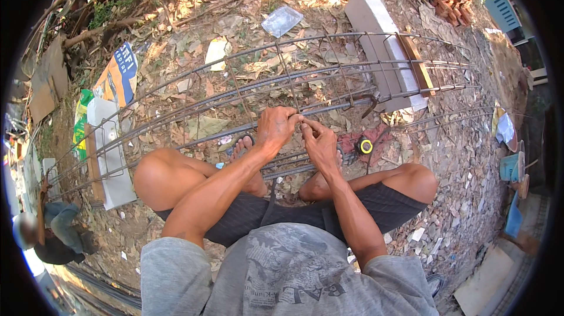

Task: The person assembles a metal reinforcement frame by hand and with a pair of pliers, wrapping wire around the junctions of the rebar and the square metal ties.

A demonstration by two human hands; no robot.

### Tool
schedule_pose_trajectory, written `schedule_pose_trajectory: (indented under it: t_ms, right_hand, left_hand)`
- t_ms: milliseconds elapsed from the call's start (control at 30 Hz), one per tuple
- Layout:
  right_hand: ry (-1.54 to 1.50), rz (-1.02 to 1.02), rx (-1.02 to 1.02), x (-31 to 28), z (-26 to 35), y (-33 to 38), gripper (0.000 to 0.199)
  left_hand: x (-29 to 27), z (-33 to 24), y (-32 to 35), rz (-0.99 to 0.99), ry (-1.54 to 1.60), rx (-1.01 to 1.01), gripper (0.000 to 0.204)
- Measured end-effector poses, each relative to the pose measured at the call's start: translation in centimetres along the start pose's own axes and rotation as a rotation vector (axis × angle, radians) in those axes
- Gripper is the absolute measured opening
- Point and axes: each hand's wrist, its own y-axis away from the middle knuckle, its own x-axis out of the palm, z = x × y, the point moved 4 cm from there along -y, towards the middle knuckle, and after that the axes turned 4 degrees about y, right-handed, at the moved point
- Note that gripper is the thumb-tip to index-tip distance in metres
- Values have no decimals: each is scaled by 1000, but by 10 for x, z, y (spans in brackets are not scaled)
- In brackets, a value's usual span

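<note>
A long rebar cage (258,85), made of several steel rods with thin square stirrups, stretches across in front of me. My left hand (276,131) is closed at the near rods, its thumb and fingertips pinched together. Close beside it, my right hand (321,144) is pinched as well, and the fingertips of both almost meet at a stirrup. Whatever lies between them is too small to make out. A dark, bent-ended metal tool (370,104) rests on the near rod to the right. Beyond my right hand, a yellow and black tape measure (364,145) lies by a dark red cloth (348,142).
Grey-white blocks prop the cage at the right (385,51) and left (111,157), with wooden strips. More loose rods (288,170) lie near my feet. Dry leaves and rubble cover the ground. Another person (59,228) crouches at the far left by the cage's end.
</note>
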Motion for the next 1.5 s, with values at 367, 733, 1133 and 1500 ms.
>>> schedule_pose_trajectory:
  t_ms: [367,733,1133,1500]
  right_hand:
    - [841,491,-403,78,121,-82,25]
    - [467,646,-146,44,107,-125,30]
    - [-439,810,230,-28,129,-71,51]
    - [493,97,-29,-12,29,-16,39]
  left_hand:
    - [32,31,1,-162,157,237,38]
    - [23,-6,7,-193,-265,364,15]
    - [15,3,10,-148,-151,274,17]
    - [-1,7,-14,168,127,169,28]
